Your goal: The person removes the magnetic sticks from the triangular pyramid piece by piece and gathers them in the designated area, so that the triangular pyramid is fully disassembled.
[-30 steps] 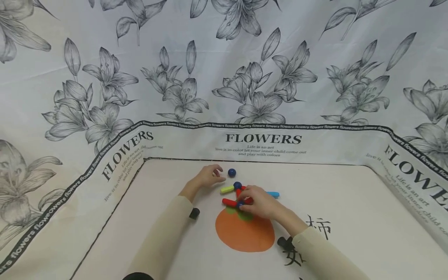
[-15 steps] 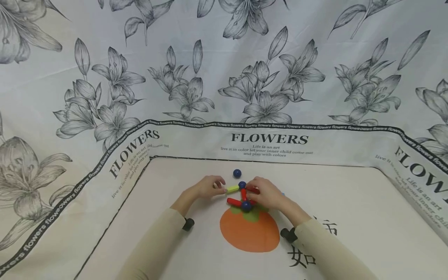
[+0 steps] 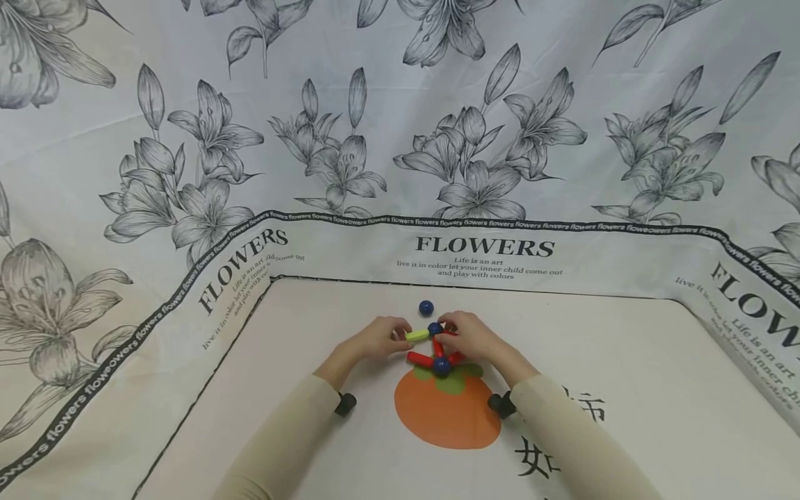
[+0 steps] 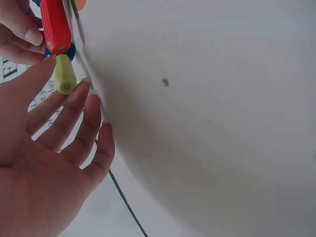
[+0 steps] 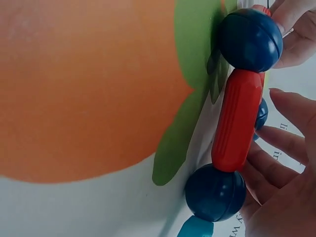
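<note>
Your loosely curled left hand (image 3: 380, 338) is pinching the yellow rod (image 3: 417, 335), at nine o'clock from the middle blue ball (image 3: 435, 329), which your part-curled right hand (image 3: 471, 337) is pinching; uneven pushing could be twisting the red rods (image 3: 421, 360) loose.

In the head view, a hand could pass over the tabletop (image 3: 600, 344) at the right of the frame, or left of the left hand (image 3: 379, 337). Mid-frame, the right hand (image 3: 470, 337), yellow rod (image 3: 417, 335), red rods (image 3: 421, 360) and linked balls (image 3: 442, 366) crowd together; a separate ball (image 3: 426, 307) obstructs just above.
</note>
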`<state>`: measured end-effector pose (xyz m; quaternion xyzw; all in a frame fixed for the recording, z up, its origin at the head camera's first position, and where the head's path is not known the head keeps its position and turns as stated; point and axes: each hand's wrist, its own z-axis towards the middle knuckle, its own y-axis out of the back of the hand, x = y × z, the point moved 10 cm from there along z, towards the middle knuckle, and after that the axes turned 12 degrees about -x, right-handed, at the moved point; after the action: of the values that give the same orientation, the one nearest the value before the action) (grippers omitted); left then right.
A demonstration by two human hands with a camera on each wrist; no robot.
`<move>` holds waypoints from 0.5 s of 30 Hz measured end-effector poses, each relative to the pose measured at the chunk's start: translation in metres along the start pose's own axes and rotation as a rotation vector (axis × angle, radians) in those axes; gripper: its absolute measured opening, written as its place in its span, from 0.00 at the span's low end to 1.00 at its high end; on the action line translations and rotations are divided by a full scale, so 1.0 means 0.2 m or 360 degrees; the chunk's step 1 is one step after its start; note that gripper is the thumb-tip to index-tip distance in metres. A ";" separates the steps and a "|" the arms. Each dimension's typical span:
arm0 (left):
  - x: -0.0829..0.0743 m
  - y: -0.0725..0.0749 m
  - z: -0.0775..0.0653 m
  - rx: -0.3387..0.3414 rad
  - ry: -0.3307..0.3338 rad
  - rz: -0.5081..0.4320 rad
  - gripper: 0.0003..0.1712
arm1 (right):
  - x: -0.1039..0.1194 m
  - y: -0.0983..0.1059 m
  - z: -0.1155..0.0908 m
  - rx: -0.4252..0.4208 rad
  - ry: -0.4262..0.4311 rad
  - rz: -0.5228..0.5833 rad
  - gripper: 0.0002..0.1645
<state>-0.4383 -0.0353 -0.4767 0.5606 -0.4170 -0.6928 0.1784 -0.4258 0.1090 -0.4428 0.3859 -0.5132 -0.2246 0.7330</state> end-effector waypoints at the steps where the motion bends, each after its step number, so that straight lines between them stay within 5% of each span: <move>1: 0.00 0.00 0.00 -0.0005 -0.0002 -0.0003 0.19 | 0.00 0.00 0.00 0.0005 -0.0008 0.0003 0.24; 15: 0.02 0.00 0.05 -0.0071 0.0008 -0.0010 0.12 | -0.06 -0.02 0.07 -0.0055 -0.0066 -0.0010 0.16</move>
<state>-0.4478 -0.0334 -0.4791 0.5594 -0.3992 -0.7012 0.1897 -0.4435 0.1107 -0.4509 0.3701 -0.5232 -0.2438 0.7279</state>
